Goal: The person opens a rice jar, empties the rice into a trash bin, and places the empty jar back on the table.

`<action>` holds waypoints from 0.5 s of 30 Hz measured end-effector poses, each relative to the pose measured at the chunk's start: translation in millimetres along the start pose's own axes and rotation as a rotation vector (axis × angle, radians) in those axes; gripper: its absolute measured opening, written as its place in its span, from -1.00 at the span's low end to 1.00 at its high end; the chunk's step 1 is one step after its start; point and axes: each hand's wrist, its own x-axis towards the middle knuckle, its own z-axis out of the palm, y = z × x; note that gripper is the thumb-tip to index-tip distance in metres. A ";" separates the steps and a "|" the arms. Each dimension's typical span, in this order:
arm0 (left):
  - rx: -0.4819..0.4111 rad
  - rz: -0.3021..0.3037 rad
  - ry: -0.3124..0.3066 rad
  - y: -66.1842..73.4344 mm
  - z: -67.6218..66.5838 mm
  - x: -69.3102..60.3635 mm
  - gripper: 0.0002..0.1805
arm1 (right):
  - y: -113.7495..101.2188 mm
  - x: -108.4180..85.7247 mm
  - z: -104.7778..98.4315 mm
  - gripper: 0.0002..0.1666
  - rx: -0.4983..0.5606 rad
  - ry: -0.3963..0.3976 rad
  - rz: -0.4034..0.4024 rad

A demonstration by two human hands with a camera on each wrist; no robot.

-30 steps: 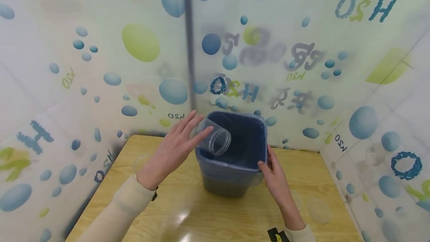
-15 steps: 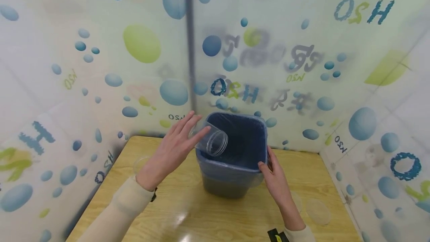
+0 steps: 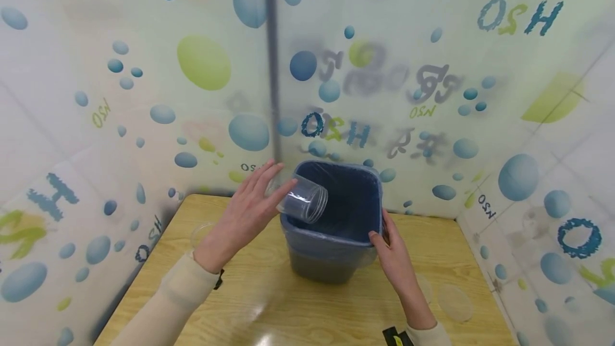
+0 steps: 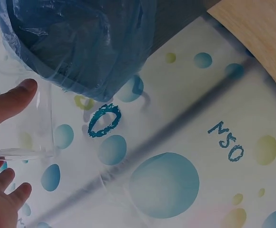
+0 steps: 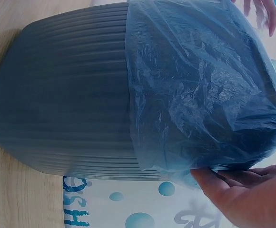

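Note:
A clear plastic jar (image 3: 304,200) lies tipped on its side, its threaded mouth over the opening of a trash bin (image 3: 322,268). Thumb and fingers of my left hand (image 3: 237,215) hold it from the left; the left wrist view shows the thumb along the jar's wall and fingers near its base. The bin is dark and ribbed, with a blue plastic bag (image 5: 190,85) folded over its rim. At the bin's right side, my right hand (image 3: 396,260) grips the bagged rim, thumb on top and fingers outside. The bin's bottom inside is hidden.
Flat clear discs, like lids, lie on the wooden table (image 3: 254,298): one disc (image 3: 455,303) at right, another partly behind my right wrist, and a faint ring (image 3: 199,234) near my left wrist. A printed curtain (image 3: 202,122) with bubbles stands close behind the bin.
My left hand has shifted slightly left, and the jar has turned a little within its hold, still tipped over the bin. My right hand and the bin have stayed put.

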 end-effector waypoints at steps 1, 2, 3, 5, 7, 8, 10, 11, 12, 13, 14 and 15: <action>-0.007 -0.003 0.019 -0.4 0.7 -0.2 -0.03 | -0.1 -0.1 0.1 -0.21 0.000 -0.001 -0.001; -0.014 -0.007 0.040 -0.8 1.5 -0.5 -0.04 | 0.0 0.1 0.2 -0.21 0.001 0.000 -0.003; -0.024 -0.012 0.061 -1.0 2.1 -1.1 -0.03 | 0.0 0.2 0.2 -0.21 0.001 0.000 -0.005; -0.040 -0.026 0.099 -1.4 3.3 -2.6 -0.02 | 0.2 0.3 0.3 -0.21 0.001 0.000 -0.009; -0.046 -0.044 0.134 -1.8 4.3 -3.9 0.01 | 0.3 0.6 0.5 -0.21 -0.002 0.001 -0.011; -0.047 -0.054 0.148 -1.9 4.6 -4.8 0.02 | 0.3 0.8 0.6 -0.21 -0.003 0.002 -0.011; -0.057 -0.072 0.173 -2.1 5.4 -6.4 0.04 | 0.1 0.8 0.6 -0.21 -0.006 0.001 -0.005; -0.059 -0.080 0.188 -2.3 6.1 -7.3 0.04 | -0.3 0.5 0.5 -0.20 -0.005 0.000 0.000; -0.065 -0.088 0.204 -2.4 6.8 -8.3 0.04 | -0.5 0.4 0.5 -0.20 -0.004 0.000 0.005; -0.078 -0.097 0.223 -2.7 7.8 -9.4 0.03 | -0.7 0.4 0.5 -0.20 -0.003 -0.001 0.009; -0.092 -0.111 0.237 -2.9 8.8 -11.0 0.02 | -0.9 0.0 0.5 -0.20 -0.002 -0.002 0.012; -0.110 -0.123 0.259 -3.4 10.3 -12.5 -0.01 | -1.0 -0.2 0.4 -0.20 0.000 -0.004 0.016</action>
